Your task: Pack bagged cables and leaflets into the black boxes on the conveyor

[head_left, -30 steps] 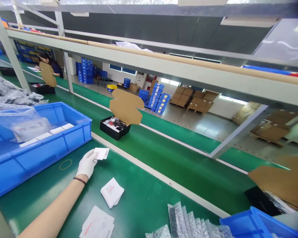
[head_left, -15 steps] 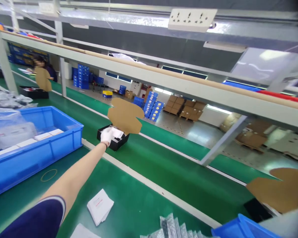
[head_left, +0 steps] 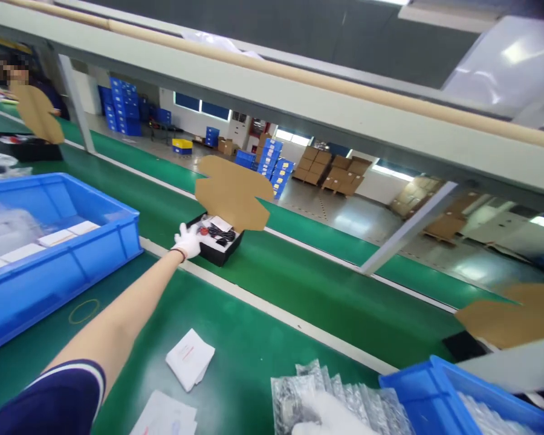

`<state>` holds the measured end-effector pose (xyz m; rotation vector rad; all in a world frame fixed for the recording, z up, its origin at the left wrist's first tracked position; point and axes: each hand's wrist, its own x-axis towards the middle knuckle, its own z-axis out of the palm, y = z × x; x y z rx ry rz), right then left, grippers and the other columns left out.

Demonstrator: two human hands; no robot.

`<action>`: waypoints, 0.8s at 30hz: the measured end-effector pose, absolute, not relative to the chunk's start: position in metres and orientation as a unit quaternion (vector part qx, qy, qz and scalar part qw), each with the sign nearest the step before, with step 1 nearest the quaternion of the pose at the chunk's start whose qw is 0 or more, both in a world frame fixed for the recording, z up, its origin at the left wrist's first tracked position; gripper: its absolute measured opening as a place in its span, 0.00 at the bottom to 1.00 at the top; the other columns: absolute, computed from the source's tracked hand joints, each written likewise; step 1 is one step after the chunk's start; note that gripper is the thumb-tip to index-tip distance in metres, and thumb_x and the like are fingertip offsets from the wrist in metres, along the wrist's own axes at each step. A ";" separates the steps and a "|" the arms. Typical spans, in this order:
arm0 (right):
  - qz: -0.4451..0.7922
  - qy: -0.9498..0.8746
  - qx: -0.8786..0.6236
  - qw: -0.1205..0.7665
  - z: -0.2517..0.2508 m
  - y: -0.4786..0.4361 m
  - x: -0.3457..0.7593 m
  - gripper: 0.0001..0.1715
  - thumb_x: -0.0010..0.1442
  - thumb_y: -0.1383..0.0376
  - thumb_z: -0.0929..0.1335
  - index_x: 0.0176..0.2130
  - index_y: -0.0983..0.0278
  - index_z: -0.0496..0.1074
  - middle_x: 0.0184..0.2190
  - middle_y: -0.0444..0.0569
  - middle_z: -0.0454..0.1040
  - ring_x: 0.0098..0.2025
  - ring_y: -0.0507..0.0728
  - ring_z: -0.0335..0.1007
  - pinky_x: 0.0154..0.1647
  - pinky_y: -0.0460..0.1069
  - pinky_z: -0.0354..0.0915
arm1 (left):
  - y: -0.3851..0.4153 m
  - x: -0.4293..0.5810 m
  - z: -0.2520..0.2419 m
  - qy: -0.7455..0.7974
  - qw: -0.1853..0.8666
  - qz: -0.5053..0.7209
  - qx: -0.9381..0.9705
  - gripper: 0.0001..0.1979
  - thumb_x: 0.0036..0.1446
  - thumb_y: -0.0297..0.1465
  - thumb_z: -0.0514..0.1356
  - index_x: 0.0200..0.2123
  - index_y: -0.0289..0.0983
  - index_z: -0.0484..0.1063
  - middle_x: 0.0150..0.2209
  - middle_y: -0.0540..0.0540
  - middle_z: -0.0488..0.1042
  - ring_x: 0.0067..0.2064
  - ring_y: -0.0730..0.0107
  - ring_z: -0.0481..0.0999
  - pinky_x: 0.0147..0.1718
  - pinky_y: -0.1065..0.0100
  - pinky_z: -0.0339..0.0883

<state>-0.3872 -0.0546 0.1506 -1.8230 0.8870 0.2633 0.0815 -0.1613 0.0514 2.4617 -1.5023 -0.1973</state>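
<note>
Bright daylight, glossy floor glare (edges warped)

you're on a factory packing line: a green conveyor belt (head_left: 299, 290), blue bins (head_left: 49, 254) beside it, stacked cartons (head_left: 340, 172) on the floor beyond it.
</note>
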 end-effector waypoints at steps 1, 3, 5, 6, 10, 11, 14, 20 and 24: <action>0.102 0.342 -0.764 0.538 0.160 -0.058 -0.376 0.21 0.55 0.60 0.65 0.49 0.59 0.71 0.36 0.47 0.75 0.39 0.59 0.71 0.39 0.49 0.67 | -0.158 0.074 0.052 -0.520 0.120 -0.073 0.842 0.26 0.44 0.21 0.57 0.49 0.40 0.72 0.65 0.45 0.40 0.62 0.32 0.25 0.57 0.37 0.36; 0.064 0.271 -0.783 0.556 0.181 -0.076 -0.347 0.22 0.54 0.61 0.66 0.49 0.59 0.71 0.39 0.47 0.74 0.40 0.59 0.71 0.42 0.50 0.67 | -0.151 0.057 0.054 -0.515 0.119 -0.087 0.844 0.28 0.43 0.23 0.59 0.50 0.44 0.71 0.65 0.45 0.40 0.62 0.30 0.22 0.58 0.39 0.37; -0.028 0.217 -0.806 0.550 0.197 -0.106 -0.309 0.24 0.53 0.61 0.66 0.50 0.61 0.70 0.43 0.48 0.73 0.42 0.59 0.70 0.46 0.51 0.66 | -0.146 0.040 0.055 -0.514 0.127 -0.095 0.843 0.29 0.42 0.26 0.60 0.51 0.47 0.71 0.65 0.45 0.40 0.62 0.29 0.22 0.58 0.40 0.39; -0.103 0.212 -0.812 0.534 0.202 -0.125 -0.288 0.25 0.53 0.60 0.66 0.51 0.63 0.69 0.44 0.50 0.73 0.44 0.59 0.70 0.48 0.52 0.65 | -0.143 0.033 0.054 -0.519 0.133 -0.091 0.840 0.29 0.42 0.27 0.61 0.51 0.48 0.70 0.65 0.45 0.40 0.62 0.30 0.23 0.58 0.40 0.39; -0.375 0.252 -0.782 0.430 0.188 -0.193 -0.207 0.29 0.58 0.61 0.63 0.57 0.68 0.61 0.53 0.55 0.66 0.54 0.58 0.63 0.55 0.52 0.61 | -0.135 0.014 0.048 -0.524 0.143 -0.063 0.837 0.29 0.41 0.24 0.60 0.50 0.45 0.70 0.65 0.42 0.39 0.64 0.36 0.30 0.59 0.40 0.39; -0.408 0.264 -0.774 0.406 0.176 -0.204 -0.192 0.29 0.61 0.62 0.60 0.60 0.68 0.57 0.55 0.55 0.64 0.55 0.57 0.61 0.55 0.52 0.61 | -0.134 0.011 0.045 -0.523 0.149 -0.053 0.837 0.27 0.42 0.23 0.60 0.49 0.44 0.71 0.65 0.42 0.38 0.64 0.36 0.30 0.59 0.40 0.39; -0.311 0.339 -0.835 0.303 0.130 -0.221 -0.169 0.29 0.64 0.68 0.53 0.63 0.68 0.48 0.58 0.56 0.61 0.56 0.53 0.61 0.53 0.48 0.63 | -0.131 0.004 0.037 -0.532 0.178 -0.027 0.827 0.22 0.43 0.21 0.59 0.45 0.40 0.73 0.65 0.41 0.37 0.64 0.36 0.29 0.60 0.41 0.37; -0.064 0.371 -0.909 0.177 0.094 -0.239 -0.173 0.23 0.58 0.72 0.64 0.53 0.67 0.66 0.47 0.56 0.71 0.49 0.60 0.67 0.52 0.52 0.61 | -0.129 -0.012 0.029 -0.569 0.195 -0.035 0.798 0.22 0.42 0.18 0.57 0.43 0.37 0.72 0.66 0.42 0.35 0.64 0.36 0.27 0.60 0.40 0.35; 0.017 0.350 -0.926 0.138 0.100 -0.244 -0.154 0.20 0.53 0.70 0.70 0.47 0.66 0.70 0.43 0.57 0.73 0.47 0.63 0.68 0.51 0.54 0.61 | -0.130 -0.024 0.025 -0.575 0.208 -0.032 0.790 0.24 0.41 0.18 0.58 0.45 0.36 0.72 0.65 0.39 0.36 0.63 0.34 0.25 0.59 0.38 0.35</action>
